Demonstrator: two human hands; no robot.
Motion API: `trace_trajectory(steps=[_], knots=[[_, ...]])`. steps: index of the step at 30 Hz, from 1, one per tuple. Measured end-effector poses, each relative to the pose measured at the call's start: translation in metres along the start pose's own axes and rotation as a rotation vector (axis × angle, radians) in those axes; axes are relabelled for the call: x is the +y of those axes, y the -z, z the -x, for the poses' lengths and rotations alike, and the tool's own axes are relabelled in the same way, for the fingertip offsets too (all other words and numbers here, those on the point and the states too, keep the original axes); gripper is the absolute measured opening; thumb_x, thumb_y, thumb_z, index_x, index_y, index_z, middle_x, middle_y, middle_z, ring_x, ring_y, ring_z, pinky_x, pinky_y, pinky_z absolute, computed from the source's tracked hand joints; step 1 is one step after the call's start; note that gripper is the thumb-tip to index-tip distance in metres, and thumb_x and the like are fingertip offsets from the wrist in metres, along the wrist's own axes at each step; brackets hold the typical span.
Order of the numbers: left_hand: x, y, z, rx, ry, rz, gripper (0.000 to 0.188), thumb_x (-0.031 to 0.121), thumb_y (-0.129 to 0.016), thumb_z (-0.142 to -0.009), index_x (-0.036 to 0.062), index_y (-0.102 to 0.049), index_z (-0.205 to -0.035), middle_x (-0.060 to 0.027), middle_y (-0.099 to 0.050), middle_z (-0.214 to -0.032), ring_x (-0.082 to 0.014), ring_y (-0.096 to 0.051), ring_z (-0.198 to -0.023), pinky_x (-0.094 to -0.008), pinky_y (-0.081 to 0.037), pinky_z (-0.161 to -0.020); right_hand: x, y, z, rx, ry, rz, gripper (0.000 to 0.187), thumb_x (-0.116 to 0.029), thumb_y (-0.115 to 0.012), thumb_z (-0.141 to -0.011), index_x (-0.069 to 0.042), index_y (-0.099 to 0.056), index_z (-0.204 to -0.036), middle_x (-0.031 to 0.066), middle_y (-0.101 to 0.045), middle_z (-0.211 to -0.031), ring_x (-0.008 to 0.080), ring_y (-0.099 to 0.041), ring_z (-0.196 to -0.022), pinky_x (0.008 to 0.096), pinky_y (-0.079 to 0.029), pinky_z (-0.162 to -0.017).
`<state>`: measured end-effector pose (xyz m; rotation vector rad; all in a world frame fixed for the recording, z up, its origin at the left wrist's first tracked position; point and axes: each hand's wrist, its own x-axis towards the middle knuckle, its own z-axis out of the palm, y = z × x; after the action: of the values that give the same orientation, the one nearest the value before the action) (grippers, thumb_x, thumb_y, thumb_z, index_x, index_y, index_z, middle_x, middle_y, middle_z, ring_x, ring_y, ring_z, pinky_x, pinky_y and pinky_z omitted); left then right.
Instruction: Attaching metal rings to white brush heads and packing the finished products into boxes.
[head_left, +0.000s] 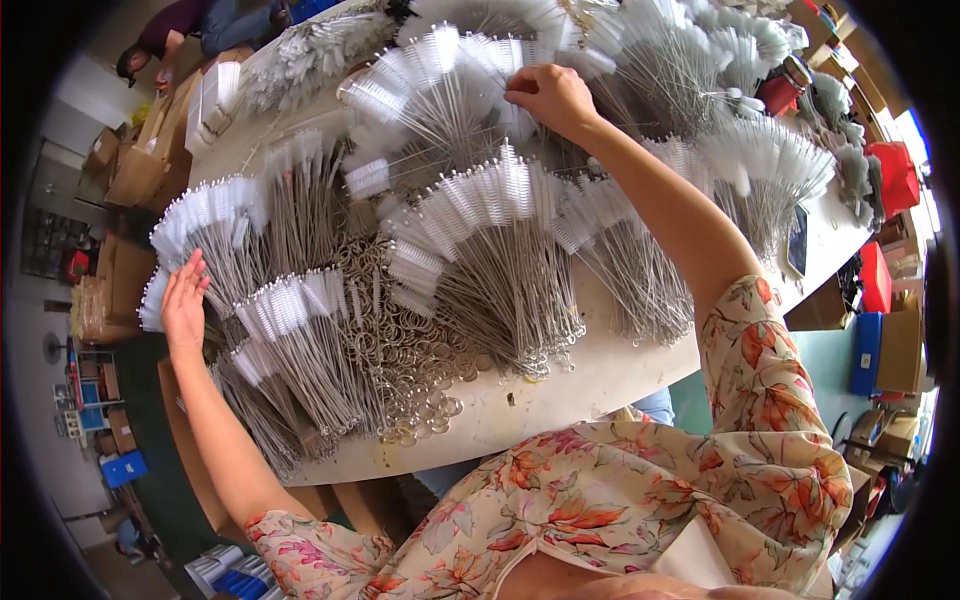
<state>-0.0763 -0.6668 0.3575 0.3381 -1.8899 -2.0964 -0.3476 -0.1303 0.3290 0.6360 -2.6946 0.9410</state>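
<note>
Bundles of wire-handled cleaning brushes with white bristle heads cover the table. My left hand (184,305) is at the left edge, its fingers stretched out beside the bristle heads of the left bundle (215,215); I see nothing held in it. Over the far middle bundle (440,85), my right hand (555,98) reaches out with fingers curled and the thumb and fingertips close together at the bristle heads. Whatever they pinch, if anything, is hidden or too small to name. Between the hands lie the near middle bundle (490,230) and a smaller left bundle (300,310).
A heap of loose metal rings (425,375) lies near the front edge of the pale table (600,380). A phone (798,240) sits at the right. More brush bundles stand at the back. Cardboard boxes (150,150) and another person (190,35) are at far left.
</note>
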Motion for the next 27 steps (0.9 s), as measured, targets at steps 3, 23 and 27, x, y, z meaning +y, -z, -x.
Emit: trace_trajectory(steps=[3,23,27], knots=[[0.008,0.014,0.002,-0.056,0.007,0.18,0.025,0.018,-0.041,-0.093,0.0006,-0.053,-0.107,-0.0167,-0.041,-0.134,-0.0243,-0.04,-0.122,-0.0369,-0.03,-0.102,-0.005,-0.005,-0.005,-0.094,-0.008,-0.083,0.022,-0.031,-0.066,-0.074,-0.014,-0.069,-0.086,0.0051,-0.068,-0.082,0.0233,-0.064,-0.078,0.0343,-0.05,-0.07],[-0.054,-0.179,-0.063,-0.197,-0.144,-1.43,0.014,0.013,-0.066,-0.067,-0.0001,-0.06,-0.067,-0.0163,-0.061,-0.065,-0.0297,-0.062,-0.065,-0.0371,-0.046,-0.06,0.061,0.153,-0.003,0.026,0.083,0.398,0.017,-0.026,-0.065,-0.076,-0.014,-0.069,-0.087,0.0055,-0.059,-0.064,0.0136,-0.064,-0.068,0.0286,-0.049,-0.062],[-0.055,-0.164,-0.076,-0.203,-0.017,-1.275,0.014,0.012,-0.06,-0.075,-0.0009,-0.062,-0.07,-0.0118,-0.064,-0.066,-0.0212,-0.062,-0.062,-0.0334,-0.046,-0.06,0.081,0.144,0.008,-0.077,0.004,0.457,0.017,-0.026,-0.062,-0.074,-0.019,-0.07,-0.087,0.0089,-0.066,-0.078,0.0223,-0.064,-0.072,0.0362,-0.051,-0.069]])
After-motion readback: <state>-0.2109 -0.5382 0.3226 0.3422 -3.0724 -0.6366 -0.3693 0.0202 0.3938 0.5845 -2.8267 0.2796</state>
